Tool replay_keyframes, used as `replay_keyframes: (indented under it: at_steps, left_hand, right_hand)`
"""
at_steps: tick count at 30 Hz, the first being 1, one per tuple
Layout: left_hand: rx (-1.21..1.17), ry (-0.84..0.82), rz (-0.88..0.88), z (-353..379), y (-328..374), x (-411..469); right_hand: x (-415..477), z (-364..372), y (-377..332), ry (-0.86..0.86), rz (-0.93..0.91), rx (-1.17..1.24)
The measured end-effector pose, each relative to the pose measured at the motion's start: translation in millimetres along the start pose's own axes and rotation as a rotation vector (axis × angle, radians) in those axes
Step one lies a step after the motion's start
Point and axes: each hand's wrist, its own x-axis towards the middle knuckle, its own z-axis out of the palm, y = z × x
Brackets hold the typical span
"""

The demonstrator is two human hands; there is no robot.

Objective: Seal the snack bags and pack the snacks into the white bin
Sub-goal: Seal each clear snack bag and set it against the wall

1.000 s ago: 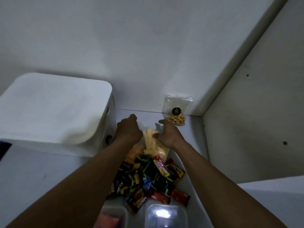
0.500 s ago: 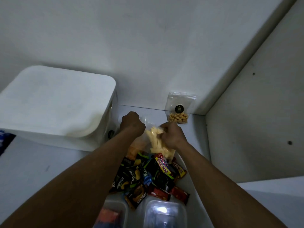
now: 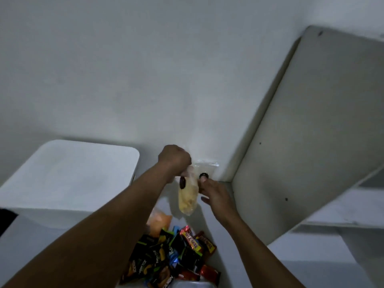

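Snack packets (image 3: pixel 172 256) lie heaped at the worktop's (image 3: pixel 200 222) near edge. Beyond, the left hand (image 3: pixel 174 157) has its fingers curled tight on the top of the hanging clear bag (image 3: pixel 188 196) of yellow snacks. The right hand (image 3: pixel 216 194) is beside it, fingers loosely extended, holding nothing. White bin (image 3: pixel 68 175): far left.

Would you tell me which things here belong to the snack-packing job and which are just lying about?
Belongs to the job: clear bag of yellow snacks, gripped at its top by the left hand; right hand, open; white bin; pile of wrapped snacks; orange snack bag; labelled clear bag by the wall.
Lying about: white side panel; dark object at left edge.
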Motion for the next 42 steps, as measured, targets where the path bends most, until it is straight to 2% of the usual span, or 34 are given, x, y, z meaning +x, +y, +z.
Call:
replay_keyframes:
  at_steps: [1, 3, 7, 10, 13, 17, 22, 27, 32, 37, 42]
  left_hand:
    - [-0.039, 0.006, 0.004, -2.7, 12.0, -8.4]
    - [-0.137, -0.01, 0.003, -9.5, 34.0, -28.7]
    - [-0.312, -0.127, 0.017, -26.5, 70.7, -70.7]
    - [-0.264, -0.124, 0.111, -45.0, 88.6, -98.4]
    - [-0.119, -0.089, 0.296, -67.5, 95.0, -118.7]
    - [-0.173, -0.152, 0.422, -85.4, 103.5, -141.7]
    - [-0.164, -0.11, 0.545, -98.1, 117.0, -170.5]
    - [-0.205, -0.136, 0.617, -109.9, 129.6, -194.7]
    - [-0.139, -0.095, 0.735, -121.8, 136.6, -205.5]
    - [-0.177, -0.171, 0.736, -130.4, 143.4, -211.9]
    - [-0.084, -0.044, 0.839, -134.0, 145.5, -210.1]
  right_hand:
    - [-9.8, -1.4, -12.3, -0.031, -0.02, 0.054]
    - [-26.6, -3.4, -35.3, -0.033, -0.109, 0.013]
    - [-46.0, -11.5, -77.7, 0.212, -0.307, -0.262]
    - [-63.9, -22.8, -118.8, 0.31, -0.379, -0.212]
    - [-79.7, -35.6, -156.6, 0.257, -0.356, -0.022]
    - [-103.8, -45.4, -200.9, 0.126, -0.309, 0.1]
    - [-130.2, -40.5, -241.4, 0.172, -0.397, 0.189]
    - [-147.4, -40.7, -265.4, 0.161, -0.438, 0.143]
    - [-158.1, -40.9, -287.6, 0.137, -0.49, 0.099]
    - [-159.9, -42.5, -305.2, 0.159, -0.525, -0.038]
    - [-159.0, -34.4, -312.1, 0.092, -0.517, -0.216]
